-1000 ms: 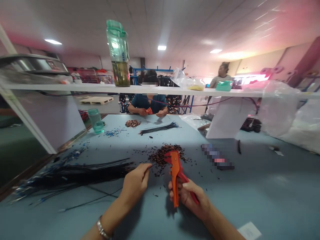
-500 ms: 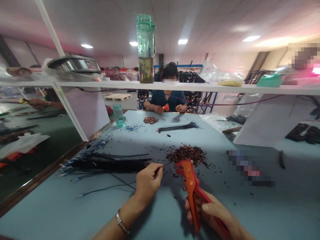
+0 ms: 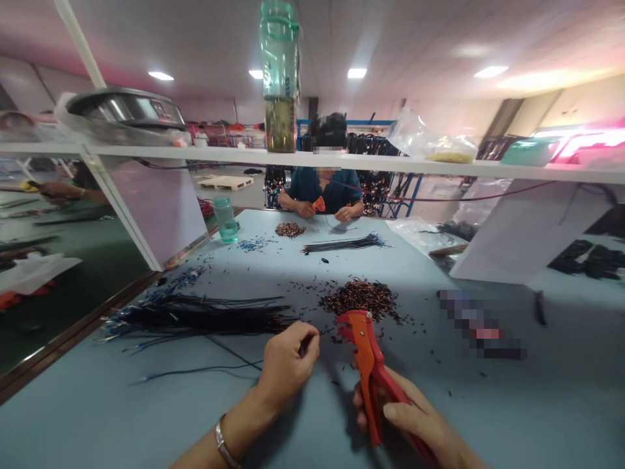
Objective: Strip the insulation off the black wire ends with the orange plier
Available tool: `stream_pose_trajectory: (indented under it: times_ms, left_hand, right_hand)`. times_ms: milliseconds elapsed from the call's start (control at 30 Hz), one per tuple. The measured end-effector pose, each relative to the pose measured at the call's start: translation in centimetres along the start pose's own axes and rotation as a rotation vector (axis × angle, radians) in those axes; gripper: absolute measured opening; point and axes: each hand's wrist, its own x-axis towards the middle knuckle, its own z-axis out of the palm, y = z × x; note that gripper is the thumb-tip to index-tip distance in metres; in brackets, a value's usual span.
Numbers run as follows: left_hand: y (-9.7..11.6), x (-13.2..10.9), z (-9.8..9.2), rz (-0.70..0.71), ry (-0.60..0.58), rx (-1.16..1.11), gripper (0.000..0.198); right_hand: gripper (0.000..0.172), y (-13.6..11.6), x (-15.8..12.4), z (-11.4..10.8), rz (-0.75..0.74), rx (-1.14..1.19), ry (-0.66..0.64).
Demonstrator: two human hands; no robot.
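Pliers (image 3: 364, 352) with a rigid orange body, a red lever handle and a stepped head are clamped in the fingers of the right hand (image 3: 430, 420), above the smooth blue-grey counter (image 3: 488, 417). The long axis runs obliquely: the head points away from the wearer and slightly left, its notched mouth facing the left-hand fingers; the handle ends point back, spread apart.

Left hand (image 3: 288, 365): thumb and index finger are pressed together on a thin black wire (image 3: 323, 332). Only a short tip shows, directed toward the plier head and apart from it.

Just beyond the plier head lies a loose heap of copper-brown and black slivers (image 3: 361, 298). Left of the left-hand fingers lies a dense bundle of slender black wires (image 3: 200, 318), blue ends directed left.

Containers: well beyond the left-hand fingers, a translucent green cylindrical bottle (image 3: 280, 78) stands upright on a white shelf (image 3: 342, 159), greenish-brown liquid in its lower part. Below it and to the left, a translucent teal cylindrical cup (image 3: 225, 220) stands on the counter; its contents cannot be determined.
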Motion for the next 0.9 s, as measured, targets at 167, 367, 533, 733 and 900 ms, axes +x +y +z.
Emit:
stream_pose_trajectory:
  times_ms: [167, 367, 533, 733, 900]
  left_hand:
    - [-0.1, -0.3, 0.3, -0.034, -0.014, -0.142, 0.018]
    - [0.7, -0.5, 0.3, 0.027, -0.033, 0.041, 0.02]
    - [1.0, -0.5, 0.5, -0.009, -0.06, -0.097, 0.021]
    - [0.4, -0.4, 1.1, -0.164, -0.101, -0.338, 0.021]
    - [0.9, -0.3, 1.1, -0.319, -0.179, -0.573, 0.023]
  right_hand:
    - [0.042, 0.2, 0.1, 0.0, 0.004, 0.05, -0.035]
    - [0.045, 0.8, 0.7, -0.2, -0.058, 0.127, -0.053]
    - [0.041, -0.1, 0.6, -0.2, -0.105, -0.112, -0.032]
    - [0.036, -1.4, 0.4, 0.5, -0.171, -0.531, -0.002]
    - [0.066, -0.8, 0.4, 0.9, -0.341, -0.935, 0.147]
